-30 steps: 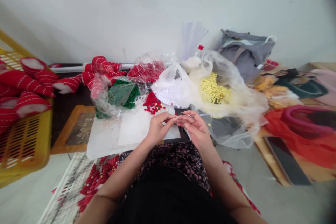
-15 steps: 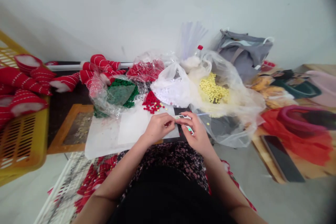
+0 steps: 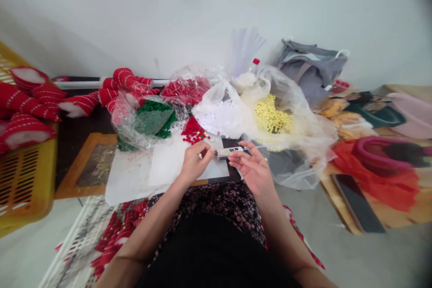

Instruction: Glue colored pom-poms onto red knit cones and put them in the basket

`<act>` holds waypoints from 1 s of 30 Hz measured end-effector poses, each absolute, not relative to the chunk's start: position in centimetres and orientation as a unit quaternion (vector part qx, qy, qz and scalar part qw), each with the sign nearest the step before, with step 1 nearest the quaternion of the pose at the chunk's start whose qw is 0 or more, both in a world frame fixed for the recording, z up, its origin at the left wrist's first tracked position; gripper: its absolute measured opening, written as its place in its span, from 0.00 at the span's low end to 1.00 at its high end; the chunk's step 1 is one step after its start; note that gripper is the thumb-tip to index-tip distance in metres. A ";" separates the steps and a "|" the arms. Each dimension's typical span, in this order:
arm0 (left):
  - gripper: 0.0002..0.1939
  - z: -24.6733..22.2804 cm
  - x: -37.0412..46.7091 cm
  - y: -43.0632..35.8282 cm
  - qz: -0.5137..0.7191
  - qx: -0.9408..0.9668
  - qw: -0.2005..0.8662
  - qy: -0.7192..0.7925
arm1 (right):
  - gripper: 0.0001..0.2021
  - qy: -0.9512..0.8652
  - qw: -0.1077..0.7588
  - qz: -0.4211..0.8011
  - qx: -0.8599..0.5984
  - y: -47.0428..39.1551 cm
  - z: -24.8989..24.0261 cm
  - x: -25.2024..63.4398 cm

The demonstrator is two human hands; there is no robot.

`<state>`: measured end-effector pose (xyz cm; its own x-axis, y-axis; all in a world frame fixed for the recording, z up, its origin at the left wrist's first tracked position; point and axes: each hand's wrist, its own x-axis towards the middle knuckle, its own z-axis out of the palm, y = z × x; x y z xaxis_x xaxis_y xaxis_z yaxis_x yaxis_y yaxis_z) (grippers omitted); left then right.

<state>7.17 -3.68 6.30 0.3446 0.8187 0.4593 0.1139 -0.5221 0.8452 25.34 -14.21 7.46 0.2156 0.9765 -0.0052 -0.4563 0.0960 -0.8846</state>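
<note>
My right hand [image 3: 254, 166] grips a small white printed tube [image 3: 227, 153], which lies level with its dark end to the left. A thin pale blue stick [image 3: 258, 146] juts out to the right from the same fingers. At the dark end, my left hand [image 3: 196, 161] is closed in a pinch; what lies between its fingertips is too small to make out. Just beyond the hands, small red pompoms [image 3: 194, 130] with a few yellow ones spread over a white sheet [image 3: 185, 162].
Plastic bags hold green pompoms [image 3: 151, 119], white pompoms [image 3: 219, 117] and yellow pompoms [image 3: 273, 114]. Striped red stuffed pieces [image 3: 30, 103] fill a yellow basket [image 3: 27, 184] at left. At right are a grey bag [image 3: 310, 63] and a dark flat slab [image 3: 357, 204].
The tube has come into fuller view as my hands drew slightly apart. My left hand has shifted a little left, and the right-hand fingers have turned more upward around the tube.
</note>
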 end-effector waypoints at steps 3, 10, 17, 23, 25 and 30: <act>0.08 6.8 7.9 -5.2 0.476 0.742 0.387 0.270 | 0.22 -0.275 0.672 0.574 -0.378 -14.0 8.1 25.1; 0.06 7.5 8.5 -6.7 0.473 0.746 0.402 0.240 | 0.22 -0.296 0.680 0.555 -0.377 -13.9 8.2 24.5; 0.08 7.5 7.9 -6.2 0.451 0.779 0.372 0.226 | 0.23 -0.369 0.667 0.491 -0.422 -14.0 7.8 24.3; 0.08 7.2 8.1 -6.6 0.504 0.796 0.237 0.237 | 0.25 -0.376 0.664 0.498 -0.411 -14.1 8.0 23.9; 0.08 7.0 8.2 -6.5 0.533 0.778 0.223 0.248 | 0.25 -0.379 0.659 0.512 -0.399 -14.2 8.0 23.8; 0.07 6.5 7.7 -5.7 0.599 0.690 0.217 0.343 | 0.24 -0.366 0.668 0.515 -0.393 -14.5 8.0 23.7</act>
<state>7.74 -5.72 6.52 0.0455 0.7341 0.6775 0.2130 -0.6697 0.7114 23.68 -14.50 7.98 0.2025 0.9757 0.0839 -0.4007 0.1607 -0.9020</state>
